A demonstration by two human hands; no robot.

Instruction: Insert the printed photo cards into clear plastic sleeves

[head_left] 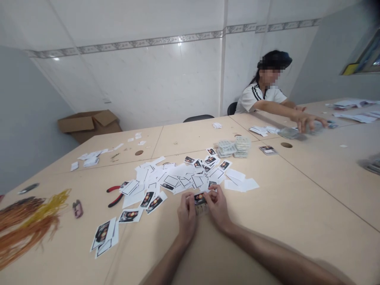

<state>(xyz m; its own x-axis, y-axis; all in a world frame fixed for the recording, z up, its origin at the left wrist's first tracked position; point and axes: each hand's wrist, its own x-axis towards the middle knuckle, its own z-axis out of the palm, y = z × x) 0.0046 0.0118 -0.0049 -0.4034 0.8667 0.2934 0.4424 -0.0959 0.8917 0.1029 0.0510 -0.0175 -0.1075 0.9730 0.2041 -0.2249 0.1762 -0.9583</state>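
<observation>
Big tan table point(297, 206). Cardboard box point(89, 124) far left by the wall. Another person point(261, 99) sits far right, reaching over the table. Loose pile of cards point(175, 178) in the middle, orange cords point(23, 225) near left, clear packs point(234, 147) stacked beyond the pile, red pliers point(114, 196) at the pile's left. Left hand point(186, 215) and right hand point(218, 208) both pinch one small card point(200, 200), fingers curled shut on it, just near of the pile.
</observation>
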